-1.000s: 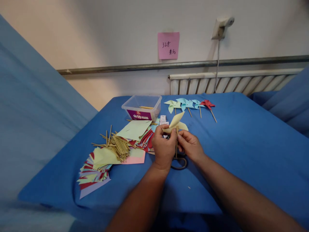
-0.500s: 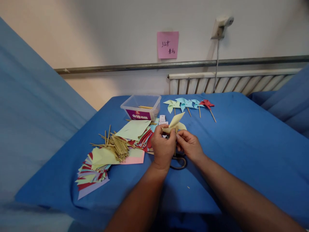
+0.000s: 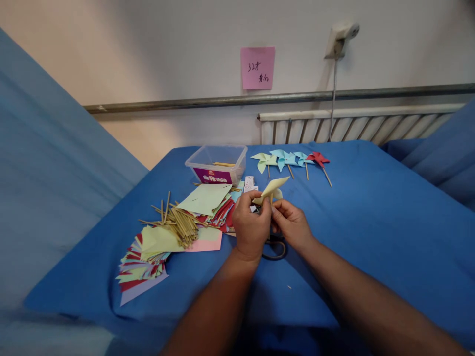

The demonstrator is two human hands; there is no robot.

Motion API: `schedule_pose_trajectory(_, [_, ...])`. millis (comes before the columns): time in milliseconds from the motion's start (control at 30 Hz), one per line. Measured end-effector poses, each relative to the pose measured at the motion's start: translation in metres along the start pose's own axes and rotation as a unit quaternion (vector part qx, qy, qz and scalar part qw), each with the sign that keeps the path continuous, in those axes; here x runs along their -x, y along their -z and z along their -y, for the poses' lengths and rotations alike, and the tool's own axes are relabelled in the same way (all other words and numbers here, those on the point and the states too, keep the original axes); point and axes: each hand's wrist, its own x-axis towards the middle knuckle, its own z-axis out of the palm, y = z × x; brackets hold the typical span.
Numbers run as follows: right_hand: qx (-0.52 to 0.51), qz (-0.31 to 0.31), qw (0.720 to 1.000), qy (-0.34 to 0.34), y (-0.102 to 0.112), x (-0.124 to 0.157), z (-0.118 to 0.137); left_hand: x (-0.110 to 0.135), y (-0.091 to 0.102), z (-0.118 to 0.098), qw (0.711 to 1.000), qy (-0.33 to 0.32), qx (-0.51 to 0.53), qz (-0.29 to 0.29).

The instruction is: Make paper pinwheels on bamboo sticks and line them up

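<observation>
Left hand [image 3: 251,225]: fingers clamped on yellow pinwheel [image 3: 275,186] | Right hand [image 3: 294,223]: fingers pinched together on its stick [image 3: 271,198] | Pinwheel: between both hands, above the desk [image 3: 374,222] | Handling: best grip the stick close behind the paper, pressing lightly to avoid creases.

The held pinwheel [image 3: 276,185] is right of the sticks [image 3: 184,226]. Farther back, other pinwheels [image 3: 285,158] lie right of the box [image 3: 211,176].

Both bare forearms [image 3: 218,296] stretch forward, angled inward. Left hand [image 3: 251,225]'s kinda curled in, thumb against the fingers, and the right hand [image 3: 293,222]'s pinching right beside it.
</observation>
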Motion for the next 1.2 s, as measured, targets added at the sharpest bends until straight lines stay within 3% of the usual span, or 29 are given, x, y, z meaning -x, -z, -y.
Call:
schedule_pose_trajectory(167, [0.007,-0.009,1.000,0.004,0.001,-0.001,-0.002,0.000,-0.001,0.000,1.000,0.004,0.003,0.018])
schedule_pose_trajectory(500, [0.033,-0.020,0.999,0.015,0.001,-0.005,-0.003,0.001,-0.002,0.000,0.993,0.080,0.078,0.048])
schedule_pose_trajectory(700, [0.067,-0.014,0.997,0.036,0.001,-0.002,-0.001,-0.002,-0.008,0.010,0.973,0.146,0.165,0.065])
schedule_pose_trajectory(800, [0.086,-0.025,0.994,0.059,0.002,0.001,0.001,-0.003,-0.009,0.012,0.974,0.148,0.163,0.057])
schedule_pose_trajectory(900, [0.180,-0.055,0.976,0.111,0.004,0.005,0.003,-0.003,-0.006,0.009,0.984,0.123,0.122,0.052])
schedule_pose_trajectory(1033, [0.320,-0.093,0.925,0.181,0.007,0.009,0.009,-0.004,-0.002,0.003,0.991,0.094,0.070,0.059])
schedule_pose_trajectory(1200, [0.375,-0.071,0.899,0.214,0.007,0.008,0.011,-0.006,-0.002,0.005,0.989,0.109,0.077,0.070])
